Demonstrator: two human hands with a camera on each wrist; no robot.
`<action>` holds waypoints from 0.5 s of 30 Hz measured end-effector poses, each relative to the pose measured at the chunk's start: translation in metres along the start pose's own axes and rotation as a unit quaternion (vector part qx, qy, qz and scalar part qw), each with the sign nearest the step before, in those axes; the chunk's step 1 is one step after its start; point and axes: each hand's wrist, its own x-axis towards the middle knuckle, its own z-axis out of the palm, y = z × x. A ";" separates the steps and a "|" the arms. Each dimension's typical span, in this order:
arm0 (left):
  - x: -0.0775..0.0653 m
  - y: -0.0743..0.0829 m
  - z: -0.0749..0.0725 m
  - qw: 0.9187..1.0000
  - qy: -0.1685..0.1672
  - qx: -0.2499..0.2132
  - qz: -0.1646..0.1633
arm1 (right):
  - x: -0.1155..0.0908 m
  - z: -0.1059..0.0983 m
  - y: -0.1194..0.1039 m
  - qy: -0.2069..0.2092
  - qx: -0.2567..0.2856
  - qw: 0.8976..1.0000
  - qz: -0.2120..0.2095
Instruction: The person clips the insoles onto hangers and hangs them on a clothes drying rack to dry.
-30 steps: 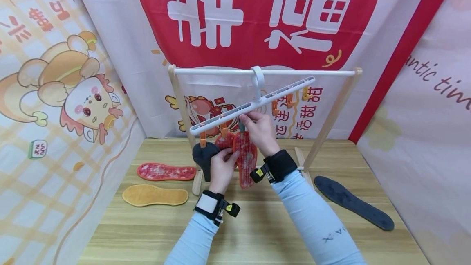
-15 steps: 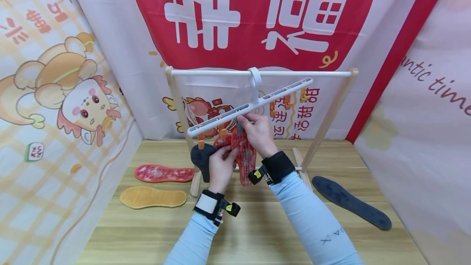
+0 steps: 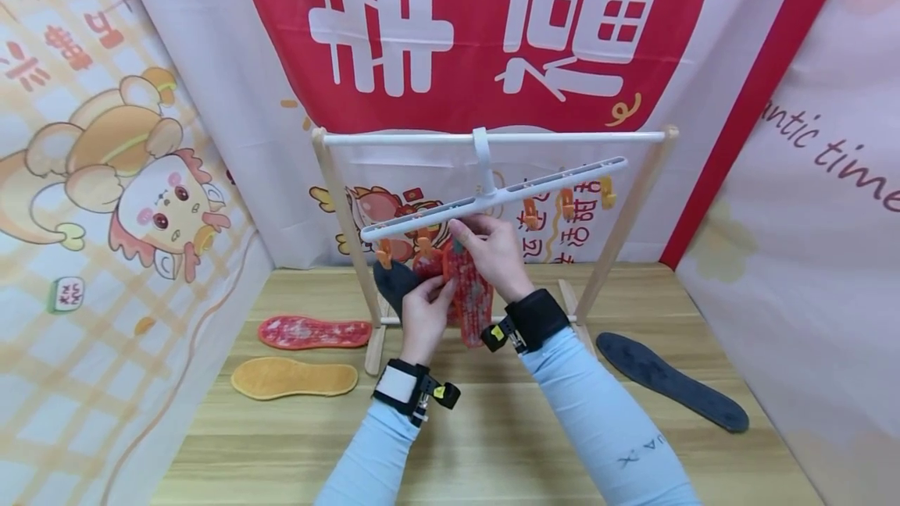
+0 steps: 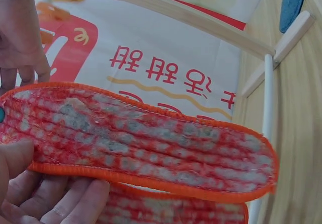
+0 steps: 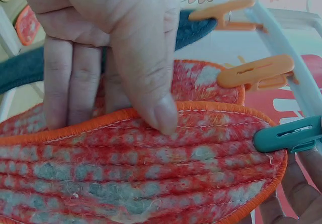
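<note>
My left hand (image 3: 426, 314) pinches the edge of a red mottled insole (image 3: 473, 295) with orange binding, thumb in front and fingers behind. A teal clip (image 5: 287, 136) bites the insole's top end. Under the tilted white hanger (image 3: 485, 200), my right hand (image 3: 498, 252) pinches this clip's upper part; its grip is partly hidden in the right wrist view, where only some fingers (image 5: 299, 183) show. Behind hangs another red insole (image 5: 201, 80) in an orange clip (image 5: 256, 73). A dark insole (image 3: 394, 283) hangs at the hanger's left end from an orange clip (image 3: 383, 254).
The hanger hooks over the white rod of a wooden-legged rack (image 3: 576, 137). Orange and yellow clips (image 3: 568, 201) dangle on its right half. On the table (image 3: 478, 443) lie a red insole (image 3: 315, 332) and a yellow insole (image 3: 294, 377) at left, a dark insole (image 3: 671, 381) at right.
The hanger has swung and tilts less, its left end higher and its right end farther right. The dark hanging insole now slants. Both hands keep nearly the same place.
</note>
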 end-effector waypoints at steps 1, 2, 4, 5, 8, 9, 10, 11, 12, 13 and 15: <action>0.000 -0.001 0.000 1.000 -0.001 -0.004 -0.006 | 0.000 0.000 0.000 0.000 -0.001 1.000 0.004; 0.000 -0.003 0.000 1.000 -0.002 -0.007 -0.012 | 0.000 0.000 -0.001 0.000 -0.001 1.000 0.008; -0.001 -0.004 0.000 1.000 -0.005 -0.013 -0.025 | 0.000 0.000 -0.001 -0.001 0.002 1.000 0.012; -0.001 -0.005 -0.001 0.999 -0.006 -0.016 -0.030 | 0.000 0.001 -0.001 -0.002 0.004 1.000 0.013; -0.002 -0.007 -0.002 0.999 -0.007 -0.015 -0.037 | 0.001 0.002 -0.001 -0.005 0.008 1.000 0.014; -0.002 -0.008 -0.003 0.999 -0.007 -0.011 -0.035 | 0.001 0.003 -0.001 -0.007 0.013 1.000 0.013; -0.002 -0.008 -0.004 0.999 -0.005 -0.007 -0.032 | 0.002 0.003 -0.001 -0.009 0.015 1.000 0.013; -0.002 -0.008 -0.004 1.000 -0.003 -0.001 -0.028 | 0.002 0.004 -0.001 -0.011 0.017 1.000 0.012; -0.003 -0.008 -0.005 1.000 -0.002 0.003 -0.026 | 0.002 0.005 -0.001 -0.012 0.018 1.000 0.011; -0.003 -0.008 -0.006 1.000 0.001 0.009 -0.022 | 0.003 0.005 -0.002 -0.012 0.018 1.000 0.009; -0.003 -0.007 -0.008 1.000 0.004 0.017 -0.016 | 0.004 0.007 -0.002 -0.014 0.020 1.000 0.005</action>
